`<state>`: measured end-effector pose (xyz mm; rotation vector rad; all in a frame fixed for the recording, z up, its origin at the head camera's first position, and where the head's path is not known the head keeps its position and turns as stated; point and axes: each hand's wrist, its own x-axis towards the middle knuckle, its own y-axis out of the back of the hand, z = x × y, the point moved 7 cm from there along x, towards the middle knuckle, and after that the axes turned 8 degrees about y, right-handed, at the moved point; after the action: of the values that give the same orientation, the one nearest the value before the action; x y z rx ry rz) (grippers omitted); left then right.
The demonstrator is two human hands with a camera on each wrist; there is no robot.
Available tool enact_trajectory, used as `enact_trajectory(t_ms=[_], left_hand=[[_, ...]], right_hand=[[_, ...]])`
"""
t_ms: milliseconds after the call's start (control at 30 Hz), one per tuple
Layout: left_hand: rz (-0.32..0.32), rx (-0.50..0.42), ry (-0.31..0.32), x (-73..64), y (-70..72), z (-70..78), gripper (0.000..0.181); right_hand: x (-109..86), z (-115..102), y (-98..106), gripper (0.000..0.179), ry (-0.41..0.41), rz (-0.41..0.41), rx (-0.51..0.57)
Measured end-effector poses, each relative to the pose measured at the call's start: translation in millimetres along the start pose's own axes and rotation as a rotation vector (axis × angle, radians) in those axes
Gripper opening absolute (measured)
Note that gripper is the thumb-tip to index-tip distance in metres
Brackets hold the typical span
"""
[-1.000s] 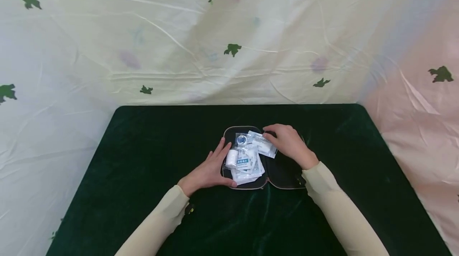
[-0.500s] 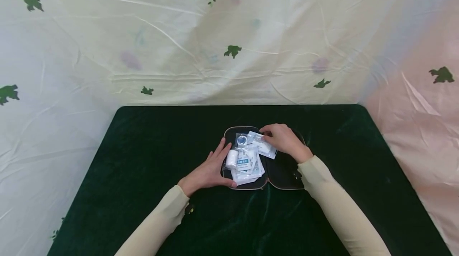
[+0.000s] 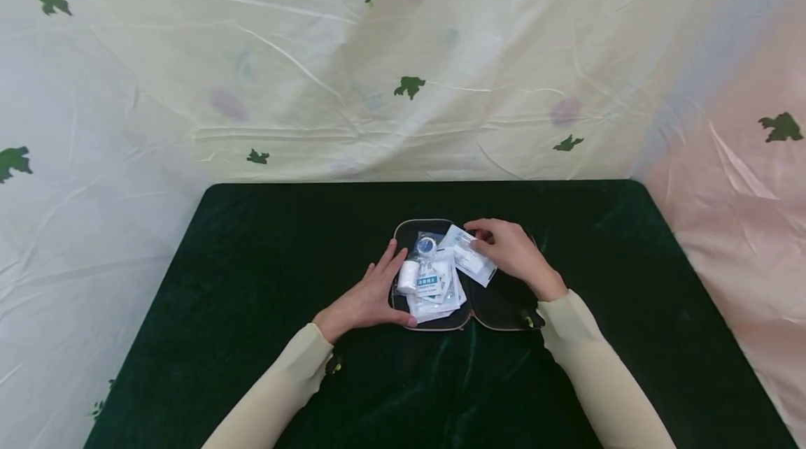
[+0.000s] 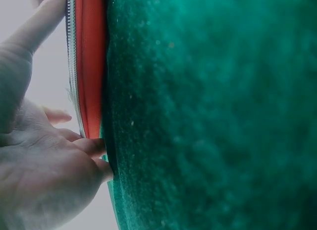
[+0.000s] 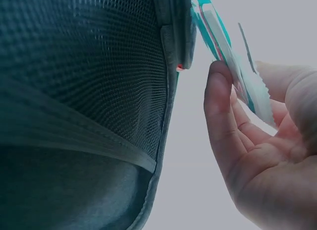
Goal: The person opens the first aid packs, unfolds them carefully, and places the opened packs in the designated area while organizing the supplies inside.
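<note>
A black zip case [image 3: 504, 309] lies unfolded on the dark green cloth, and its orange-red side [image 4: 90, 66] shows in the left wrist view. My left hand [image 3: 368, 301] rests along the case's left edge, thumb and fingers spread apart. In the left half are a white roll [image 3: 408, 278], a round roll in clear wrap [image 3: 427, 246] and a pile of white packets [image 3: 434, 295] with blue print. My right hand [image 3: 513, 250] pinches white sachets [image 3: 471, 257] near the case's middle fold. Their jagged edges show in the right wrist view; how many is unclear.
The case's right half has a mesh pocket [image 5: 114, 56]. Green velvet cloth [image 3: 277, 260] covers the table around the case. A pale curtain [image 3: 302, 113] with leaf prints hangs behind the table and along both sides.
My right hand first shifts slightly left over the sachets, then back right, drawing them a little right and tilting them. The left hand stays at the case's edge.
</note>
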<state>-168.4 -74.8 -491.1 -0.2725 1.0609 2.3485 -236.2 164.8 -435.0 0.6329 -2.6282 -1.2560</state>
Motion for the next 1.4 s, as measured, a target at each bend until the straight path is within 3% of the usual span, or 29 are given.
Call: enact_trajectory(t_ms=[367, 700, 1233, 1400], left_hand=[[0.010, -0.002, -0.004, 1.3, -0.5, -0.2, 0.126], [0.006, -0.014, 0.000, 1.6, -1.2, -0.7, 0.126], [0.008, -0.015, 0.008, 1.5, -1.9, 0.3, 0.125], [0.006, -0.021, 0.005, 0.5, -0.3, 1.0, 0.126]], right_hand=[[-27.6, 8.8, 6.9, 0.040, 0.023, 0.107, 0.045], [-44.6, 18.7, 17.5, 0.027, -0.011, 0.203, 0.066], [-69.5, 43.3, 46.3, 0.033, -0.051, 0.332, 0.077], [-74.9, 51.2, 48.8, 0.035, -0.066, 0.335, 0.088]])
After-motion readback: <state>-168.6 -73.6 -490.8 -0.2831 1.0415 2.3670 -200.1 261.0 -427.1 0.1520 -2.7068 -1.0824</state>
